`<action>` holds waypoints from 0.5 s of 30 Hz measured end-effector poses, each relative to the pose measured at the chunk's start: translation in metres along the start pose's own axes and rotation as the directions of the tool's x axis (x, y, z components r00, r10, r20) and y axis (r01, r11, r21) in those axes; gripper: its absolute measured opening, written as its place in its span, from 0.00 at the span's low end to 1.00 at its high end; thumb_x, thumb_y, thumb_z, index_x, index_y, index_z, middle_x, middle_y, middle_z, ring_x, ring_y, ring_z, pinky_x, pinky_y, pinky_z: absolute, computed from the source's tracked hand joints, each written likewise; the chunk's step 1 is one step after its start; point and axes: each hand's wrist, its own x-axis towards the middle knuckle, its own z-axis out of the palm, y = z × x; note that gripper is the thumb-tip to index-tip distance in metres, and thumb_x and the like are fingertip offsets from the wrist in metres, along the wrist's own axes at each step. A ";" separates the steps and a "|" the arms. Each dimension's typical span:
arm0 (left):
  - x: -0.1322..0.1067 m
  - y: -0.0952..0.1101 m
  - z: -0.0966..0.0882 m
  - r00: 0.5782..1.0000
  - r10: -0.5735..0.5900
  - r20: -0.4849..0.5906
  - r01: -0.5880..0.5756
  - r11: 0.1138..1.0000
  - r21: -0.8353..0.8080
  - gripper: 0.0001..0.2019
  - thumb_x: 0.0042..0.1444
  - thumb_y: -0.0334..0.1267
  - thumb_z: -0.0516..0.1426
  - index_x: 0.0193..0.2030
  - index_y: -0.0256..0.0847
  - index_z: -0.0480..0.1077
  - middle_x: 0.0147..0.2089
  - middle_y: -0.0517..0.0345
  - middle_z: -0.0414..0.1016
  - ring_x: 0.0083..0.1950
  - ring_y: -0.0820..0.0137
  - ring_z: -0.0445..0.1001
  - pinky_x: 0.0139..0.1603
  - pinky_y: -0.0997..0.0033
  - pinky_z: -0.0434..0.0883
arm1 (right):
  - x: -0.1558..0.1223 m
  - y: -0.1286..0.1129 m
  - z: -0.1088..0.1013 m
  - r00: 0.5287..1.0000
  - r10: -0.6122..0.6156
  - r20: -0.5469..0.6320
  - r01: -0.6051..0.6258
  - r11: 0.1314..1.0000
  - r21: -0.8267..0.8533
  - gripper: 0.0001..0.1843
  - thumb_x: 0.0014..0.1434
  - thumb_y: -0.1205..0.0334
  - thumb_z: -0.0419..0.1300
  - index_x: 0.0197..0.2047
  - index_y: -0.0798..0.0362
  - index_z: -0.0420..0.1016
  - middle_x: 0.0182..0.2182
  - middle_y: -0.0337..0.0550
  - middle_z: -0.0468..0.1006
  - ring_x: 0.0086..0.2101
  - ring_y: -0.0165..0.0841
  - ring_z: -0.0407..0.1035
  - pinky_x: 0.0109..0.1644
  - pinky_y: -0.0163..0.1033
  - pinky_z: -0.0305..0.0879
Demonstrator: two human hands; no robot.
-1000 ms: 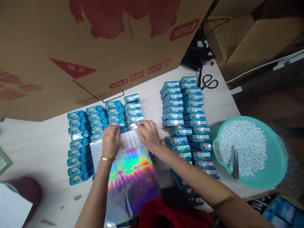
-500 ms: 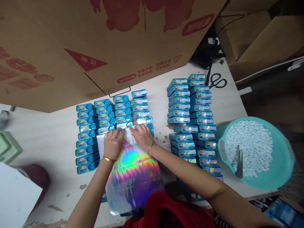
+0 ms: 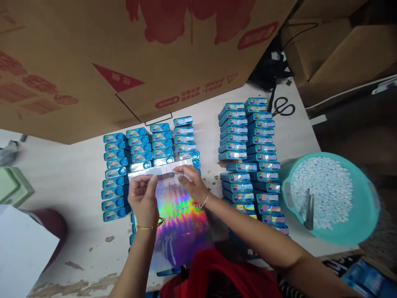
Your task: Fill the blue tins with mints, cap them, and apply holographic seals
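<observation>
A shiny holographic sticker sheet (image 3: pixel 180 223) lies in front of me, over part of the rows of blue tins. Above its upper part, my left hand (image 3: pixel 144 196) pinches a thin, narrow sticker strip (image 3: pixel 166 176) between thumb and forefinger. My right hand (image 3: pixel 194 184) hovers at the strip's other end, thumb and forefinger apart; whether a fingertip touches the strip is hard to see. Just beyond the sheet stand blue tins (image 3: pixel 163 152) with round marks on their upward sides.
At right, more blue tins (image 3: pixel 234 145) stand in two columns with shiny stickers on them. A teal basin (image 3: pixel 362 207) holds many small white pieces and a metal scoop (image 3: pixel 309 212). Black scissors (image 3: pixel 283 106) lie behind. A large cardboard box (image 3: pixel 124 111) borders the table's far side.
Both hands were down on the sheet's upper edge; now they are raised slightly. My left hand has turned palm inward and holds a strip that did not show before.
</observation>
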 end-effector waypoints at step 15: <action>0.029 -0.065 0.101 0.940 0.270 0.209 -0.341 0.772 0.536 0.08 0.55 0.42 0.58 0.28 0.41 0.70 0.37 0.55 0.71 0.44 0.64 0.69 0.50 0.59 0.64 | 0.035 0.042 -0.068 0.942 0.100 -0.321 -0.236 0.877 -0.418 0.14 0.62 0.56 0.54 0.27 0.52 0.69 0.22 0.36 0.69 0.30 0.31 0.65 0.43 0.38 0.55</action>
